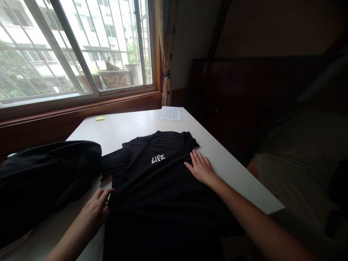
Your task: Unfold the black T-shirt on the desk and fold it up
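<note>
A black T-shirt [146, 177] lies spread out on the white table [127, 123], its collar toward the far end and white lettering on the chest. My left hand [98, 203] is at the shirt's left edge below the sleeve, fingers curled and closed on the fabric there. Flat on the shirt's right side, just below the right sleeve, rests my right hand [201, 166] with its fingers stretched out. The lower part of the shirt reaches down toward me and fades into shadow.
A dark bundle of cloth [51, 174] is heaped on the left of the table. Papers [170, 113] and a yellow note pad [100, 118] lie at the far end. Beyond are a barred window [76, 47] and a tied curtain [166, 54]. A bed [301, 156] stands in the dim right side.
</note>
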`<action>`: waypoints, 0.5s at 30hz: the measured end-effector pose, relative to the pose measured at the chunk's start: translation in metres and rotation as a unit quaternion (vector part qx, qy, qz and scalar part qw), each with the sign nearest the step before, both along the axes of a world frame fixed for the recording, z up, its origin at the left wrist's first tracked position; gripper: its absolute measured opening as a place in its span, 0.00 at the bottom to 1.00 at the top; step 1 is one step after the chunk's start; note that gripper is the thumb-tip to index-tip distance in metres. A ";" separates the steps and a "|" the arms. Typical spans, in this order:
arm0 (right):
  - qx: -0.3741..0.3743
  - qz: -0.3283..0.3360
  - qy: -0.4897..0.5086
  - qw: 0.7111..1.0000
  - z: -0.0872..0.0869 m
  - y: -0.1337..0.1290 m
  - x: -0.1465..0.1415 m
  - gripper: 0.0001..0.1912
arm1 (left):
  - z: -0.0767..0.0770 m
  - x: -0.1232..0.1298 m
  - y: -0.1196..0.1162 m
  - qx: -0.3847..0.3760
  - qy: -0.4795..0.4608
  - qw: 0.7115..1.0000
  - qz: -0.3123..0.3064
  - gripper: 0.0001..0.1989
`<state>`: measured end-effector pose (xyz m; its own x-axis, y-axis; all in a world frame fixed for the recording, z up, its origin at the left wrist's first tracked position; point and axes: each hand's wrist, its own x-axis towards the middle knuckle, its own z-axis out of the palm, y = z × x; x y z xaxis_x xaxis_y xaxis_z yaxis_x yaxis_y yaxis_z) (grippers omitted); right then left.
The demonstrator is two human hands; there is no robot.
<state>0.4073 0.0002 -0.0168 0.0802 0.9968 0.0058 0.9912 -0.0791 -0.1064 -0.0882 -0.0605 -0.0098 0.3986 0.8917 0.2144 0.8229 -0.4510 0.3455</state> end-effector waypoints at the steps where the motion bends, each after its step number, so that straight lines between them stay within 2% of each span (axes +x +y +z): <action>1: 0.001 0.003 0.002 1.000 0.001 0.000 0.001 0.46 | 0.003 0.001 0.000 0.006 0.005 1.000 -0.004 0.19; 5: 0.001 0.016 0.002 1.000 0.002 0.000 0.015 0.44 | 0.026 0.014 0.014 0.067 0.041 0.997 -0.002 0.19; 7: 0.001 0.017 0.004 1.000 0.001 0.000 0.022 0.45 | 0.038 0.026 0.030 0.103 0.051 0.993 0.008 0.18; 9: 0.001 0.018 0.005 1.000 -0.001 0.000 0.027 0.45 | 0.043 0.039 0.051 0.133 0.053 0.990 0.001 0.19; 13: -0.007 0.017 0.005 1.000 -0.001 -0.001 0.029 0.45 | 0.033 0.063 0.099 0.140 0.085 0.986 -0.032 0.24; 15: -0.015 0.014 0.009 1.000 -0.001 0.000 0.029 0.46 | 0.024 0.071 0.120 0.107 0.113 0.988 -0.014 0.27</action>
<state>0.4368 -0.0002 -0.0174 0.0527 0.9983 -0.0255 0.9910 -0.0554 -0.1215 -0.0176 0.0597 0.0137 0.4821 0.8234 0.2993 0.8542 -0.5177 0.0481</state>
